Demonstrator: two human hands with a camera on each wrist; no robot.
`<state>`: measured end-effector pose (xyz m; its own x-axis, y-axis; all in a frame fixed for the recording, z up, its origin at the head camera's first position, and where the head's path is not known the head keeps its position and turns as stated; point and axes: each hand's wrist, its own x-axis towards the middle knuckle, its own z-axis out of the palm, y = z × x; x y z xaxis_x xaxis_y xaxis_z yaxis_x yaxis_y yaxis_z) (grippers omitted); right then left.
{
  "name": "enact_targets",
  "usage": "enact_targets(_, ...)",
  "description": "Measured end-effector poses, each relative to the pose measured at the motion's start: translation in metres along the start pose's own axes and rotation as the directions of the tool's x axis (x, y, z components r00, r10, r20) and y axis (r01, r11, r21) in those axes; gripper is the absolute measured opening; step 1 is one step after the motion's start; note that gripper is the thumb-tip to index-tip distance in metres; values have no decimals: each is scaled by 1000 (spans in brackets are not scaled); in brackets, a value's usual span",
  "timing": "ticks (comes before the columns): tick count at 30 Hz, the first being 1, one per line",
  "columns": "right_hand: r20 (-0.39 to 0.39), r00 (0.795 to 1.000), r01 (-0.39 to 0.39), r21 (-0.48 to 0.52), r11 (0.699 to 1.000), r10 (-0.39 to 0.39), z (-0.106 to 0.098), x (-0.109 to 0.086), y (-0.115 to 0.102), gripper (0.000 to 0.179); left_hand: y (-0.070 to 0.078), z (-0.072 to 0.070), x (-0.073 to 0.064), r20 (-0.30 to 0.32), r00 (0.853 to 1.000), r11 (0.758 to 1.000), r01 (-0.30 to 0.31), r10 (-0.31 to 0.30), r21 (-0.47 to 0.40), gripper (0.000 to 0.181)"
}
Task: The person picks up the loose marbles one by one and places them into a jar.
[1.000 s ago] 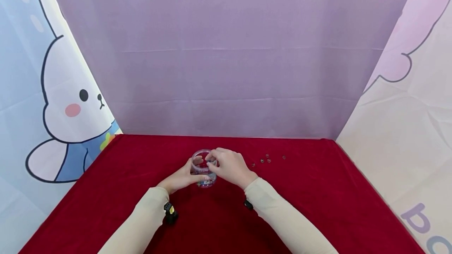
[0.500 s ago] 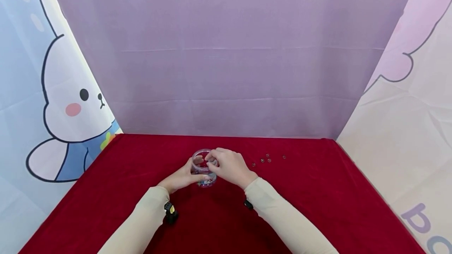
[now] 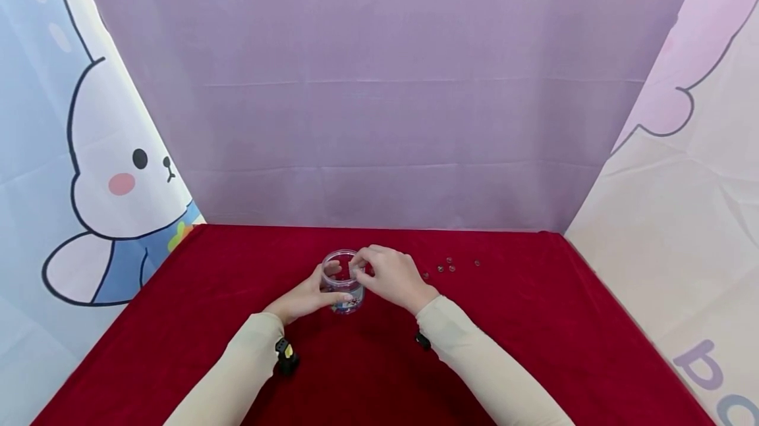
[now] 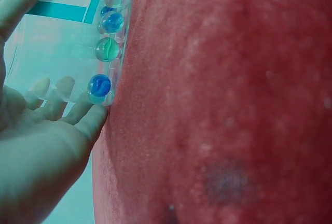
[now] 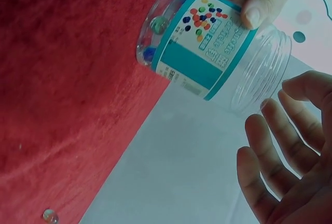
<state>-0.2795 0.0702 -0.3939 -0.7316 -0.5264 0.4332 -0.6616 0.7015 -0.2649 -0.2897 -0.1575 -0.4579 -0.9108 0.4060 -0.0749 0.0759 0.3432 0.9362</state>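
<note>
Steadying jar (image 5: 207, 53) low-center of head view, left hand (image 3: 305, 295) grips its side, mouth up for easy reach; right hand (image 3: 393, 274) alongside, fingers loosely bent, probably empty.

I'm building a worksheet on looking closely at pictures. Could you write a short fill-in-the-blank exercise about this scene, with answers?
1. The person's ____ hand grips the clear jar.
2. The marbles inside it lie at its ____.
3. The cloth beneath the jar is ____ in color.
4. In the head view, the loose marbles lie to the jar's ____.

Missing words: left; bottom; red; right.
</note>
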Motion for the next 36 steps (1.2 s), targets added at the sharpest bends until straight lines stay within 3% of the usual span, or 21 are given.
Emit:
enact_targets(9,-25,1000,-7,-10,1000,6,-5,-4,12,17,1,-1,-1,-12,1000,1000,12,-11,20,93)
enact_targets(36,3,986,-165,-44,985,165,-19,-32,61,15,1,-1,-4,-9,1000,999,4,-4,33,89)
